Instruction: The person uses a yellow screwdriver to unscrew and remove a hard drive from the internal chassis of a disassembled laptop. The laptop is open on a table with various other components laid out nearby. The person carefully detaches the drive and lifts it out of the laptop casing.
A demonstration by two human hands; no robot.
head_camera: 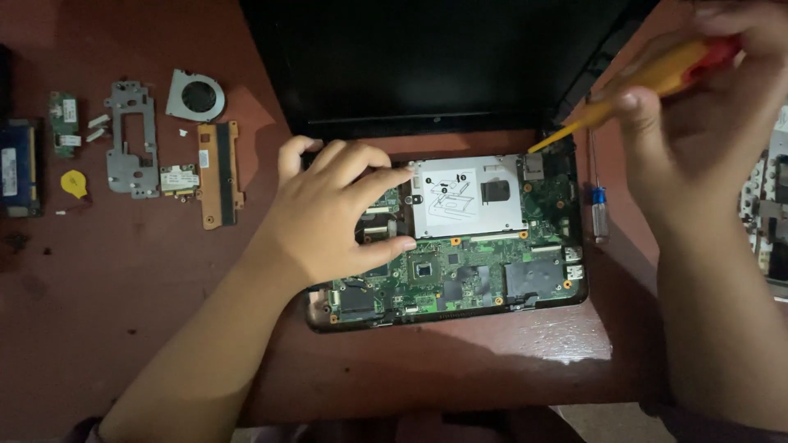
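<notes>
On the reddish tabletop (164, 328), an opened laptop (447, 238) lies with its green board (460, 271) bare and its dark screen (427, 61) folded back beyond it. The left hand (328, 217) rests spread on the laptop's left half, fingers loosely curled, gripping nothing. The right hand (698, 98) is closed around a yellow-and-red screwdriver (632, 86), whose tip touches the laptop's far right corner, just beside the silver drive (468, 197). Right of the laptop lies a small blue-handled screwdriver (600, 213). Well left of the laptop sit removed parts: a fan (195, 96), a copper heatsink (219, 174), a grey bracket (131, 139) and a yellow coin cell (74, 184).
</notes>
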